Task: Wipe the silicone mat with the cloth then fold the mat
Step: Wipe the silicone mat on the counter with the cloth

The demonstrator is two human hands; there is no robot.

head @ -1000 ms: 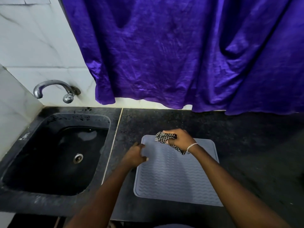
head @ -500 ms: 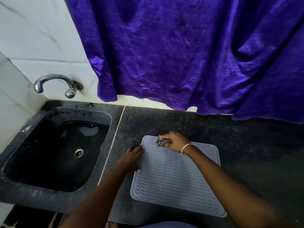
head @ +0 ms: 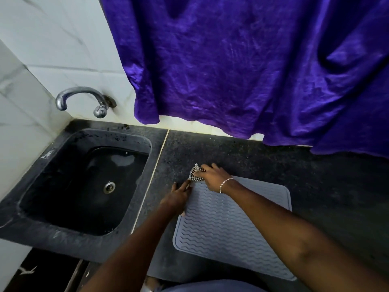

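I have open counter (head: 328, 186) right of the mat (head: 242, 232) and behind it, until the purple curtain (head: 252, 70) hangs low; left of the mat, a narrow strip, then the sink (head: 152, 144) drops away under its tap (head: 82, 95)

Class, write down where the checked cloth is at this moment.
In the head view, the checked cloth is bunched under the right hand at the far left corner of the grey mat, just beyond the left hand.
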